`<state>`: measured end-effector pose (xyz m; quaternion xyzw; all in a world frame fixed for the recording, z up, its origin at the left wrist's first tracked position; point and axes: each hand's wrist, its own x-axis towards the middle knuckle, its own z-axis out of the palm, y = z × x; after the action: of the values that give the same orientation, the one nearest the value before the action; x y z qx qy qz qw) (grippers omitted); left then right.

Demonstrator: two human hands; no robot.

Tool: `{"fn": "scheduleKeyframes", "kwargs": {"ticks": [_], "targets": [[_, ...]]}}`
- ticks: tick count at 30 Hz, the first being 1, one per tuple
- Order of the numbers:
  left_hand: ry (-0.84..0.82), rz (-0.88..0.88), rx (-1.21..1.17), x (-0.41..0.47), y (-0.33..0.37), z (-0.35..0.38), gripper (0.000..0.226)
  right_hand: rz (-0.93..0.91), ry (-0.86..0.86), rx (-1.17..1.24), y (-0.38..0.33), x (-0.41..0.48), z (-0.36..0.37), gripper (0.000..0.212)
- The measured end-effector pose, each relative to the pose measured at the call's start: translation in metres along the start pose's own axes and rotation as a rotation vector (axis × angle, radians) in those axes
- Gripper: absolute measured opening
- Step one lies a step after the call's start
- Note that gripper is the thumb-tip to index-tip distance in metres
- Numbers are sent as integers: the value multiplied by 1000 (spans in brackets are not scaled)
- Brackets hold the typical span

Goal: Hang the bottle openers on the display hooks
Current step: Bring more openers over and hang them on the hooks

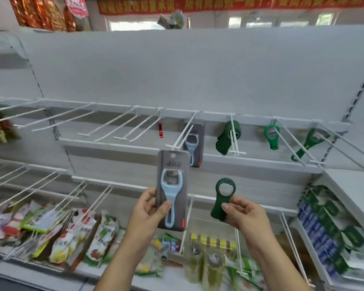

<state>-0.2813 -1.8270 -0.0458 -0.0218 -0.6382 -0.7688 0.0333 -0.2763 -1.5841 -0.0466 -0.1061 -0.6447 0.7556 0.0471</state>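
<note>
L hand (149,203) grips a blue opener on card (172,190) upright, thumb across the front low down, fingers curled behind. The card's top hole sits just under the front tip of a white hook (182,134), not threaded on. Can't tell if they touch.

R hand (243,213) pinches a dark green opener (222,198) by its lower handle, thumb in front and fingers behind, ring end up and tilted a bit. It's just R of the card, apart from it, and in front of the lower rail.

Same hook carries a 2nd carded blue opener (194,143) at the back. To its L, a small red opener (160,129). To its R, on separate hooks: a bulky green opener (227,137), a ring-head green opener (272,136), then a slim green opener (305,143).

Snack packets (61,234) hang on the low L hooks. Red banner (219,4) up top.
</note>
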Motion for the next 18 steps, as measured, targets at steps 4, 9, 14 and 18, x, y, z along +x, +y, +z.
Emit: {"fn": "scheduleKeyframes", "kwargs": {"ticks": [4, 9, 14, 18], "targets": [[-50, 0, 27, 14, 6, -2, 30, -15, 42, 27, -4, 2, 6, 24], [-76, -14, 42, 30, 1, -3, 32, -43, 60, 27, -7, -1, 11, 26], [-76, -9, 56, 50, -5, 1, 29, -60, 87, 43, -12, -5, 10, 26], [-70, -7, 72, 70, -10, 11, 29, -88, 84, 59, -23, -8, 5, 25]]}}
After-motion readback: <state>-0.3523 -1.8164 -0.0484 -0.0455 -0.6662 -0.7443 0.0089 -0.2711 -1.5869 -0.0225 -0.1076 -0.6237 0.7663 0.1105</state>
